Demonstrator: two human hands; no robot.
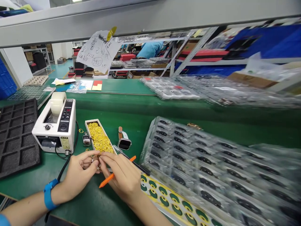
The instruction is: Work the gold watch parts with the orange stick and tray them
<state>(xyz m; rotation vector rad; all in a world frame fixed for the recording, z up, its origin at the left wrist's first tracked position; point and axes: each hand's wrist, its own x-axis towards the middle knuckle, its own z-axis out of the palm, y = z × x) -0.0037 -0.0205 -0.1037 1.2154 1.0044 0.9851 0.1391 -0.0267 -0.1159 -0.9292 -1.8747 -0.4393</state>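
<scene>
My left hand (80,172) and my right hand (123,175) meet over the green bench, fingers pinched together on a small metallic part (98,164) between them. An orange pen-like tool (113,176) lies across my right hand's fingers. Just beyond my fingertips sits a narrow white box of small yellow rings (100,138). A blue band (48,194) wraps my left wrist. A sheet of yellow and green round stickers (174,201) lies under my right forearm.
A white tape dispenser (55,125) stands at the left, a black foam tray (16,135) beside it. A smartwatch (124,139) and a small counter (86,139) lie near the box. Clear plastic trays of dark parts (211,166) fill the right. A handwritten note (98,51) hangs above.
</scene>
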